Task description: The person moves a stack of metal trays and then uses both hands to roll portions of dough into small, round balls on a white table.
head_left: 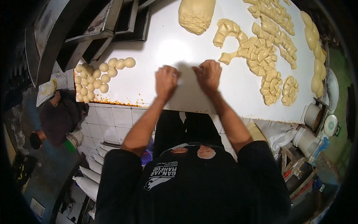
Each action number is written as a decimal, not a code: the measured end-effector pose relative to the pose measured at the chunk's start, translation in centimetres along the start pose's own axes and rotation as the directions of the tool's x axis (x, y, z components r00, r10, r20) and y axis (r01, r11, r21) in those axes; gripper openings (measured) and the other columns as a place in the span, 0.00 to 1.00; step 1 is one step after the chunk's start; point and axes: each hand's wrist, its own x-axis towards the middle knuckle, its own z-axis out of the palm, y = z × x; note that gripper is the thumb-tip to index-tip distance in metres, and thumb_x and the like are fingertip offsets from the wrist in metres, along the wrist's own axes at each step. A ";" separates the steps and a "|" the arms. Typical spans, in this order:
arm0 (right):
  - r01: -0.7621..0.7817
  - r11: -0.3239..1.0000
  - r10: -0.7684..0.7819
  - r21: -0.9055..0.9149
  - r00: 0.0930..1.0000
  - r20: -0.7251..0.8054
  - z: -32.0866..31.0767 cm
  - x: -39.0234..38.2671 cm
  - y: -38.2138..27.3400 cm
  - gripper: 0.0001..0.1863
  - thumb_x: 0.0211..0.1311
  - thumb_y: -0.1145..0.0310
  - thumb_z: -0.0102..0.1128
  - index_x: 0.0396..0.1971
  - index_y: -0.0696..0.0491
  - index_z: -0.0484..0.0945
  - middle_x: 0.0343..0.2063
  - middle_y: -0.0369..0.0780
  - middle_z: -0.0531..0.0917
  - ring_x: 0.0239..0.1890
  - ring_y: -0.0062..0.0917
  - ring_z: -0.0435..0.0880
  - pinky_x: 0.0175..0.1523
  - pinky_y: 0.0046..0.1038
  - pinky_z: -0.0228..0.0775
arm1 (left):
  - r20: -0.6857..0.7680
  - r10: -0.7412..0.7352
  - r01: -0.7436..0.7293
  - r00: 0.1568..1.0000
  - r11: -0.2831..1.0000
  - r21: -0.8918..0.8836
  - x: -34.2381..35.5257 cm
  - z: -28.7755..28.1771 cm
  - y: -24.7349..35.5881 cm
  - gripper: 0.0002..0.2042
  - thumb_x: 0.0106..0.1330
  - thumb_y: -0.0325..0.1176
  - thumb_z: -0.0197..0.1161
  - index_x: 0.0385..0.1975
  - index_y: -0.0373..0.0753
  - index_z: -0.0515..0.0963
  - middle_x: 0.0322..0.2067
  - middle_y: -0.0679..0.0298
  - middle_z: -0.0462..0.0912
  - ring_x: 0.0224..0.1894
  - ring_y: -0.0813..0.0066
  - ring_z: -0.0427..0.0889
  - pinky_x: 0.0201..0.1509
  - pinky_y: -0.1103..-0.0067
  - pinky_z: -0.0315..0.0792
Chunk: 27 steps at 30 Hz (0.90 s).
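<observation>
My left hand (166, 81) is over the white table top, fingers curled down and slightly smeared by motion. Beside it, a short gap to the right, my right hand (209, 75) is curled in the same way, its thumb pointing inward. Whatever is under either palm is hidden. Closest to my right hand lies a trail of cut dough pieces (262, 56), spreading in clumps to the right. To the left of my hands sits a group of small round dough balls (104, 67). A large smooth lump of dough (196, 15) rests beyond my hands.
Stacked dark metal trays (93, 35) stand at the far left of the table (149, 56). Long dough rolls (318, 67) line its right edge. Another person (59, 119) crouches on the floor at left. Pots and a white bucket (306, 140) stand at right.
</observation>
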 end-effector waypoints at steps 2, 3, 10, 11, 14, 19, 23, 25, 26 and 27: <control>-0.040 0.999 0.037 0.008 0.980 0.195 -0.4 -4.1 -2.9 0.17 0.61 0.63 0.72 0.45 0.53 0.78 0.40 0.46 0.80 0.45 0.43 0.78 0.52 0.43 0.66 | 0.155 0.193 -0.178 0.969 0.978 -0.105 -4.8 0.5 0.4 0.09 0.64 0.39 0.69 0.34 0.41 0.79 0.35 0.57 0.80 0.41 0.53 0.80 0.48 0.59 0.72; 0.021 0.997 -0.036 0.077 0.979 0.201 -2.0 -5.6 -3.4 0.12 0.65 0.65 0.68 0.44 0.54 0.79 0.42 0.47 0.81 0.47 0.45 0.79 0.54 0.45 0.67 | 0.137 0.242 -0.222 0.961 0.965 -0.141 -6.8 -1.3 0.1 0.09 0.64 0.39 0.70 0.35 0.41 0.80 0.36 0.57 0.81 0.43 0.53 0.81 0.49 0.60 0.73; -0.161 0.979 0.120 0.126 0.951 0.284 -4.2 12.5 -1.5 0.11 0.76 0.67 0.57 0.43 0.61 0.78 0.41 0.54 0.81 0.43 0.53 0.78 0.51 0.47 0.71 | 0.136 -0.083 0.078 0.987 0.996 0.041 -0.7 -3.7 -4.3 0.10 0.67 0.39 0.69 0.40 0.40 0.83 0.47 0.57 0.81 0.55 0.53 0.78 0.56 0.58 0.73; -0.062 0.982 0.025 0.181 0.980 0.196 -3.2 16.4 -2.2 0.10 0.75 0.68 0.58 0.44 0.61 0.79 0.43 0.55 0.82 0.45 0.53 0.79 0.52 0.47 0.71 | 0.130 -0.008 0.014 0.991 0.999 -0.039 -1.4 -3.0 -3.6 0.10 0.66 0.38 0.69 0.40 0.40 0.83 0.47 0.57 0.81 0.55 0.53 0.78 0.56 0.58 0.72; 0.159 0.987 -0.157 -0.007 0.978 0.135 0.2 19.8 0.4 0.11 0.73 0.67 0.59 0.41 0.61 0.79 0.39 0.55 0.81 0.45 0.53 0.79 0.50 0.49 0.70 | 0.143 0.178 -0.146 0.974 0.967 -0.207 -5.3 -3.2 -2.3 0.10 0.66 0.36 0.69 0.42 0.40 0.82 0.49 0.56 0.79 0.56 0.53 0.76 0.59 0.59 0.72; 0.113 0.987 -0.149 0.113 0.909 0.390 -2.9 6.6 -7.2 0.10 0.72 0.64 0.62 0.34 0.55 0.78 0.32 0.48 0.80 0.39 0.46 0.81 0.46 0.46 0.75 | 0.395 0.309 -0.272 0.865 0.951 -0.150 -11.4 -8.9 -10.3 0.11 0.65 0.37 0.69 0.43 0.41 0.82 0.49 0.57 0.78 0.57 0.53 0.76 0.64 0.59 0.72; 0.260 0.945 -0.321 0.200 0.609 0.725 -1.3 0.0 -1.3 0.15 0.61 0.58 0.73 0.34 0.52 0.79 0.39 0.43 0.83 0.43 0.40 0.82 0.51 0.45 0.73 | 0.242 0.438 -0.434 0.866 0.898 -0.072 -2.5 -8.2 -11.0 0.09 0.66 0.38 0.67 0.40 0.42 0.81 0.44 0.58 0.79 0.55 0.56 0.77 0.60 0.60 0.72; 0.275 0.961 -0.255 -0.018 0.912 0.320 2.9 3.7 -5.6 0.18 0.56 0.57 0.76 0.33 0.53 0.77 0.38 0.46 0.80 0.43 0.45 0.78 0.49 0.46 0.68 | 0.111 0.216 -0.219 0.970 0.976 0.018 -1.7 -4.2 -6.5 0.09 0.65 0.39 0.67 0.39 0.42 0.81 0.42 0.59 0.80 0.52 0.57 0.78 0.58 0.60 0.72; 0.110 0.992 -0.098 -0.055 0.977 0.192 4.2 3.8 -7.3 0.17 0.56 0.59 0.76 0.34 0.53 0.77 0.37 0.46 0.79 0.43 0.46 0.77 0.48 0.46 0.67 | 0.036 0.095 -0.096 0.995 0.994 0.045 -2.4 -3.0 -4.4 0.09 0.64 0.39 0.68 0.38 0.41 0.81 0.41 0.60 0.81 0.49 0.58 0.79 0.58 0.61 0.73; 0.099 0.988 -0.044 -0.116 0.915 0.401 4.9 1.4 -7.4 0.17 0.56 0.60 0.76 0.34 0.54 0.77 0.36 0.46 0.78 0.42 0.46 0.76 0.47 0.46 0.66 | 0.103 0.066 -0.051 0.992 0.989 -0.142 -4.0 -2.6 -3.4 0.09 0.65 0.40 0.68 0.35 0.42 0.82 0.40 0.57 0.81 0.47 0.57 0.80 0.55 0.59 0.73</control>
